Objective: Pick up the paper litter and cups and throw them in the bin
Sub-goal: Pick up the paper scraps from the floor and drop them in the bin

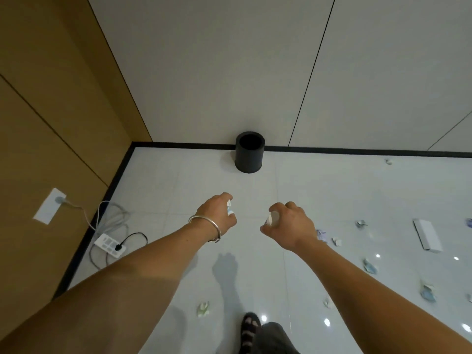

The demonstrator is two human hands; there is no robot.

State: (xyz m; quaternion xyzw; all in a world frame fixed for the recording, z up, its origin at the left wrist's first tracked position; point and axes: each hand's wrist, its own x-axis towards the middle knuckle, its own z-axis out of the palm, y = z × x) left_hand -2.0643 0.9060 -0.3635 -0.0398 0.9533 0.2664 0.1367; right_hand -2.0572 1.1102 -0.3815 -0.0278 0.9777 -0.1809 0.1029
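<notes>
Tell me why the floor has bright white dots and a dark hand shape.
In the head view, the dots are glare, probably lamps mirrored in the glossy floor; the dark shape is a shadow cast by the person's outstretched arm.

Black round bin (249,157) upright against the wall (204,72); crumpled paper scraps (427,292) scattered over the floor (178,175).

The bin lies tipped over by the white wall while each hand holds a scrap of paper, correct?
No. The head view shows the bin standing upright by the white wall. The left hand and right hand each hold a scrap of paper.
</notes>
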